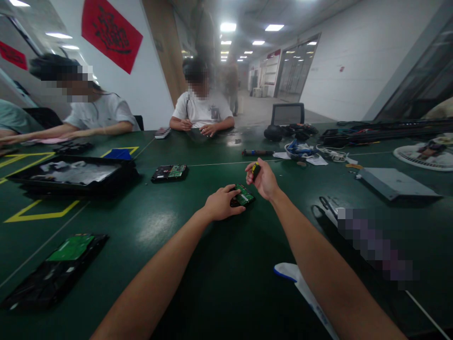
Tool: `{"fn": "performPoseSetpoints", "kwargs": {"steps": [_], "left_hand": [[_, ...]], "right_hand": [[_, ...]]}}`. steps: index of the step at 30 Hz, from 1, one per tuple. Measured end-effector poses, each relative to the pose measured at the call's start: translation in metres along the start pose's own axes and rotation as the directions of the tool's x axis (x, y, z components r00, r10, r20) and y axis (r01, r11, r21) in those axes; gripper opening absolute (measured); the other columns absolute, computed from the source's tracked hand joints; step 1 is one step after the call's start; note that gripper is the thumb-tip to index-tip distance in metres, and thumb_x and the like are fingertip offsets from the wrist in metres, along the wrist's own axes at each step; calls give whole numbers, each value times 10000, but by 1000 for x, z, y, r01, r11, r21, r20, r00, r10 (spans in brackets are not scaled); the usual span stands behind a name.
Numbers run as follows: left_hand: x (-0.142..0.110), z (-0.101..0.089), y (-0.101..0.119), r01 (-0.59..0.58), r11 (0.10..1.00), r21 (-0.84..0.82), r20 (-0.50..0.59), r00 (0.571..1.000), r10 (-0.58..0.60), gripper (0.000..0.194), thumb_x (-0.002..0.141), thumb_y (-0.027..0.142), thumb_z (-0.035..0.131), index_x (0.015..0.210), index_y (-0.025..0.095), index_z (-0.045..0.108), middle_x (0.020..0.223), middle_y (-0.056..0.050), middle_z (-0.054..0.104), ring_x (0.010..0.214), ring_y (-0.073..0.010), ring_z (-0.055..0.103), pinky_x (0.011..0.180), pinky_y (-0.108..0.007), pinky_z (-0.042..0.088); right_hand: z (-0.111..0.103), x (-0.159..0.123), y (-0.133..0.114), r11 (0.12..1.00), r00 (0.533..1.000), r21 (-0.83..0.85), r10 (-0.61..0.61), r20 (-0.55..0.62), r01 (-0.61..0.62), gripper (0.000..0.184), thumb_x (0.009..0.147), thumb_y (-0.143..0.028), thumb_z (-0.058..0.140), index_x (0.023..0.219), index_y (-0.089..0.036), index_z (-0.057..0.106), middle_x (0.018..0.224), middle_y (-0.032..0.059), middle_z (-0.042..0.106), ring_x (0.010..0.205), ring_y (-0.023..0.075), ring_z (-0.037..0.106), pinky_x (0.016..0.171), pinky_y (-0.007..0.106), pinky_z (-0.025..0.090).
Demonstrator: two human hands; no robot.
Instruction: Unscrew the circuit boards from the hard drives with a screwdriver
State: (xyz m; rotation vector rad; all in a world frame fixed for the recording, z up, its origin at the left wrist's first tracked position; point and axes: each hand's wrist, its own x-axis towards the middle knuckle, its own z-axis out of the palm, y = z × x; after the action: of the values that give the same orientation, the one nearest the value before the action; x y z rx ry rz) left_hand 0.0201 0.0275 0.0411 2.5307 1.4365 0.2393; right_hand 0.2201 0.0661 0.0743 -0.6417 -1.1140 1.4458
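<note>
In the middle of the table lies a hard drive (245,195) with its green circuit board facing up. My left hand (222,204) grips it from the left, fingers along its far side and thumb at its near side, covering part of it. Just right of and above the drive, my right hand (264,180) is closed around a screwdriver (256,171) with a black-and-yellow handle. I cannot make out its shaft. Another hard drive (170,173) lies further back to the left, board up. A larger black device with a green board (71,247) rests at the near left.
A black tray (81,174) stands at the left. On the right are a grey metal box (398,183), tangled cables (300,149) and a white fan grille (424,156). A white-and-blue strip (307,288) lies under my right forearm. Two people (201,111) (99,113) sit across the table.
</note>
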Motion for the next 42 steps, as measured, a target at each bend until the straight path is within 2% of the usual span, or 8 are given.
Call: {"fn": "performPoseSetpoints", "kwargs": {"steps": [7, 12, 19, 22, 26, 29, 36, 42], "left_hand": [[0, -2, 1, 2, 1000, 2, 7, 1000, -2, 842, 855, 777, 570, 1543, 295, 512, 1679, -57, 388, 1450, -350, 480, 1156, -474, 446], [-1, -1, 1, 5, 1000, 2, 3, 1000, -5, 836, 852, 773, 579, 1537, 297, 519, 1679, -53, 387, 1449, -353, 480, 1162, -476, 439], [0, -1, 1, 3, 1000, -1, 6, 1000, -3, 842, 851, 766, 589, 1543, 292, 512, 1676, -61, 392, 1453, -357, 475, 1161, -483, 440], [0, -1, 1, 8, 1000, -1, 3, 1000, -8, 843, 846, 765, 596, 1539, 291, 516, 1675, -60, 394, 1451, -358, 479, 1163, -488, 441], [0, -1, 1, 3, 1000, 0, 7, 1000, -3, 854, 847, 777, 582, 1544, 290, 511, 1679, -60, 386, 1457, -359, 472, 1162, -491, 443], [1, -1, 1, 11, 1000, 0, 14, 1000, -11, 857, 846, 779, 580, 1549, 294, 505, 1681, -58, 383, 1453, -359, 476, 1166, -489, 439], [0, -2, 1, 8, 1000, -4, 17, 1000, -8, 851, 850, 769, 587, 1552, 297, 498, 1685, -57, 377, 1470, -346, 459, 1191, -469, 411], [-2, -3, 1, -4, 1000, -10, 3, 1000, 4, 839, 857, 770, 577, 1543, 291, 512, 1682, -57, 382, 1465, -344, 467, 1191, -465, 413]], "right_hand": [[3, 0, 2, 1000, 993, -9, -29, -112, 29, 378, 761, -551, 811, 775, -216, 635, 700, -16, 606, 653, 152, 578, 666, 313, 514], [2, -1, -1, 1000, 1000, -4, -23, -20, 23, 342, 849, -538, 700, 759, -212, 647, 662, -4, 583, 630, 163, 569, 637, 316, 490], [4, -1, -2, 1000, 999, 1, -28, 22, 28, 450, 886, -641, 611, 739, -217, 655, 573, -34, 448, 516, 124, 424, 566, 291, 415], [4, -2, -2, 1000, 999, -2, -28, 29, 28, 449, 883, -633, 603, 764, -207, 685, 601, -16, 495, 552, 134, 468, 587, 294, 442], [5, -1, -1, 998, 998, -31, -50, -48, 48, 351, 831, -554, 717, 773, -211, 674, 702, 3, 602, 657, 154, 572, 665, 303, 502], [4, 0, 2, 996, 992, -48, -84, -90, 80, 319, 802, -515, 763, 775, -212, 667, 731, -5, 623, 669, 149, 599, 683, 302, 513], [5, 0, -4, 984, 986, -94, -159, -55, 154, 263, 848, -478, 700, 801, -219, 692, 758, 9, 665, 703, 161, 632, 694, 313, 531], [12, -5, -10, 978, 991, -169, -130, -39, 122, 290, 814, -487, 773, 779, -213, 684, 776, 29, 691, 741, 171, 657, 735, 319, 537]]}}
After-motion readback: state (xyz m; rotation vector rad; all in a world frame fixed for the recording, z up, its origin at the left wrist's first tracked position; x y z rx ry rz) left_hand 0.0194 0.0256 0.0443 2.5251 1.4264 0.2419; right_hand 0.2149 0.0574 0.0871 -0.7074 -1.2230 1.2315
